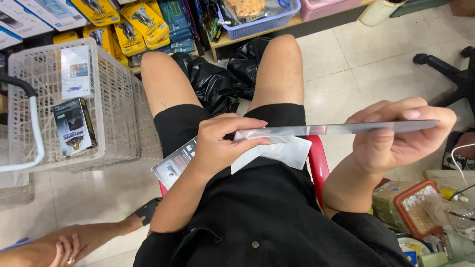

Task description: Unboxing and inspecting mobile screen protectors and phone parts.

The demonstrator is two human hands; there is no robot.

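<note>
I sit on a red stool point(319, 163) in black shorts. My right hand point(396, 136) holds a thin flat glass sheet point(341, 129) edge-on, level across my lap. My left hand point(222, 143) pinches the sheet's left end together with a white wrapper point(287, 151). Under my left wrist a grey and black flat box point(173, 165) lies on my thigh.
A white plastic basket point(114, 104) with two small boxes stands at the left. Shelves with yellow packages point(133, 24) and a blue basket point(262, 22) run along the back. Black plastic bags point(222, 74) lie between my knees. Another person's hand point(64, 249) and leg show at bottom left. Jars and clutter point(415, 207) sit at the right.
</note>
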